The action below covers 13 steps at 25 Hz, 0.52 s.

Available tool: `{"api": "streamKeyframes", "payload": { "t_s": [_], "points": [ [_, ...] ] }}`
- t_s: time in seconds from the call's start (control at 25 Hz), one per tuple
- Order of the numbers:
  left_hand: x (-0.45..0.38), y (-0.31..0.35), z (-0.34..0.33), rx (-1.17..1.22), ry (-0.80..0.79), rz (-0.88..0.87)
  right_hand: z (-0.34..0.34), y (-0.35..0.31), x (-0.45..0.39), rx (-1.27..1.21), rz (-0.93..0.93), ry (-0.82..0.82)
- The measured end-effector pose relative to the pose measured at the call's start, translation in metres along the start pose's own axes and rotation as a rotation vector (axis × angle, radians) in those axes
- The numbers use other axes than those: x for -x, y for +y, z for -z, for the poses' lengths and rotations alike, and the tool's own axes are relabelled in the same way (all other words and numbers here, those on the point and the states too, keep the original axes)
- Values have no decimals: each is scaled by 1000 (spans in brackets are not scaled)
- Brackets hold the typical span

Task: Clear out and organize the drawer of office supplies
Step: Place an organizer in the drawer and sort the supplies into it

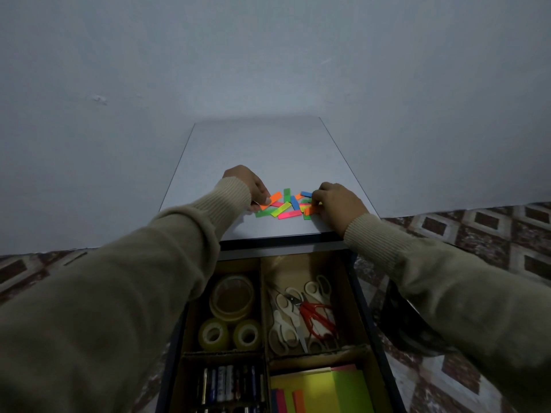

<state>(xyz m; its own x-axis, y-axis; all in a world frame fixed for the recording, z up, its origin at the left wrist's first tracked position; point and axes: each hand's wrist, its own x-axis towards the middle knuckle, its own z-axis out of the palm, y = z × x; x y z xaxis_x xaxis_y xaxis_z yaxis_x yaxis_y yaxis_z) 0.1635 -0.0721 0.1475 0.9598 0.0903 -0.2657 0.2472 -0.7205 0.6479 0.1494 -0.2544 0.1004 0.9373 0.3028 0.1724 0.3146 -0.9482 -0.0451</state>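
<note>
Several small sticky flags (285,205) in orange, green, blue, pink and yellow lie scattered on the white cabinet top (262,150). My left hand (249,186) pinches an orange flag (270,200) at the pile's left edge. My right hand (337,204) pinches another orange flag (310,210) at the pile's right edge. Below, the open drawer (362,296) has cardboard compartments holding tape rolls (231,311), scissors (301,314), batteries (229,386) and sticky note pads (319,389).
A pale wall rises behind the cabinet. Patterned tile floor (489,231) lies on both sides. A dark object (408,326) sits on the floor right of the drawer.
</note>
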Motion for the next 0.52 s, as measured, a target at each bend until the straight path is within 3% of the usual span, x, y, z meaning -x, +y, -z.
{"api": "streamKeyframes", "payload": {
  "t_s": [0.24, 0.52],
  "points": [
    [-8, -8, 13, -98, 35, -24, 0, -4, -4, -17, -2, -38],
    [-17, -9, -5, -400, -38, -238, 6, -1, -5, -87, -58, 5]
  ]
}}
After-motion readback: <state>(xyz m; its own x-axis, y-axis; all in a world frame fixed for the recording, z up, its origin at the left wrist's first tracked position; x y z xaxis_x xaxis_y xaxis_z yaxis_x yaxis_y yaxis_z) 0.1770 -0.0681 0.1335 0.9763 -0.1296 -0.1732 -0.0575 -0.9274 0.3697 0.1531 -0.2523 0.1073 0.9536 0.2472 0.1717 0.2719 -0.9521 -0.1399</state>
